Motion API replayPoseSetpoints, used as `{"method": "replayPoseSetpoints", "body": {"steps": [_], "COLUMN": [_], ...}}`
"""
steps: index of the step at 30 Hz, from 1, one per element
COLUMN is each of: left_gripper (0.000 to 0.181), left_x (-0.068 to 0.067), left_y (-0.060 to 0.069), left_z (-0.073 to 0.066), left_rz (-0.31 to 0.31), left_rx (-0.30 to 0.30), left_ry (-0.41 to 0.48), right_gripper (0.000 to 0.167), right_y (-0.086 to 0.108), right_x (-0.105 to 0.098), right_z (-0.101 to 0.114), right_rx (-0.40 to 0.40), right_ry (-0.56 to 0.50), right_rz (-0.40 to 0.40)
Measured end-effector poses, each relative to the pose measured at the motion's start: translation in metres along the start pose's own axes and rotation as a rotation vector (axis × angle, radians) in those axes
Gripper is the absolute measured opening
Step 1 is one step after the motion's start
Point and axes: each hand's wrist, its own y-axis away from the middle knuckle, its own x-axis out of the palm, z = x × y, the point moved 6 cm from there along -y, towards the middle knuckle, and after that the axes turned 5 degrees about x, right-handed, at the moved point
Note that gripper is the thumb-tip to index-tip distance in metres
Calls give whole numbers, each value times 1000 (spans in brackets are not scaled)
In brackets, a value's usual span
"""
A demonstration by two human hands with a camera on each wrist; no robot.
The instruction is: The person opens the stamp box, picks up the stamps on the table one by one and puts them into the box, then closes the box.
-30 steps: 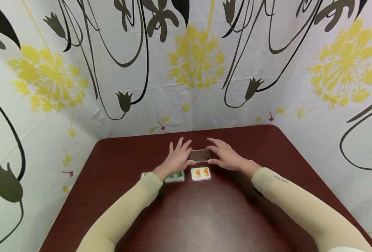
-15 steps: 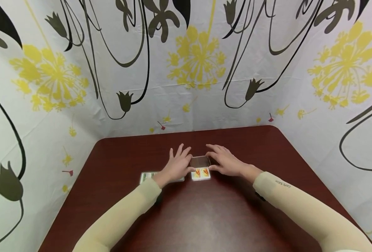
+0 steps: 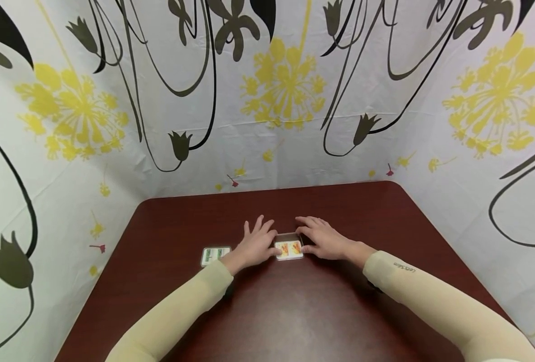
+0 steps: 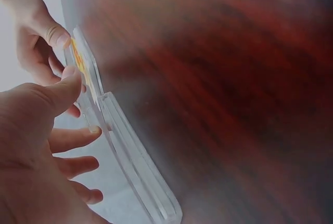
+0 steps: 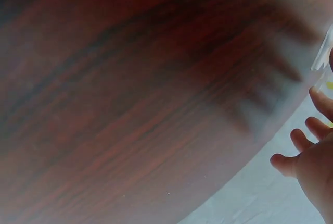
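Observation:
Between both hands is a clear plastic lid [image 3: 287, 237], held at its two short ends. My left hand [image 3: 253, 245] pinches the left end between thumb and index finger, the other fingers spread. My right hand [image 3: 325, 241] grips the right end with thumb and fingers. The lid lies over or against a flat clear case [image 3: 289, 250] with two orange-and-yellow pictures; whether it is seated on the case cannot be told. In the left wrist view, the lid [image 4: 89, 110] appears tilted beside the case's orange face. The right wrist view catches only the right hand's fingers [image 5: 299, 140] and a clear corner.
Left of the left hand lies a flat case with green print [image 3: 215, 255]. A neighbouring green-pictured case is hidden behind the left hand and wrist. The dark red wooden table [image 3: 294, 311] ends at a patterned cloth [image 3: 276, 166] behind and at both sides.
Both hands have drawn the clear lid nearer the body, from behind the orange-pictured case to over it. The left forearm now covers the middle green case.

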Motion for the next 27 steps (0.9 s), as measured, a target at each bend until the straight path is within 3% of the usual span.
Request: {"method": "replayPoseSetpoints", "body": {"steps": [10,27], "left_gripper": [64,63], "left_x": [4,8], "left_y": [4,8], "left_z": [-2,-8], "left_rz": [32,22], "left_rx": [-2,2], "left_ry": [17,17], "right_gripper": [53,56], "right_y": [5,14], "right_x": [1,9], "right_z": [5,4], "right_rx": [3,4], "right_ry": [10,38], "right_rz": [3,-10]}}
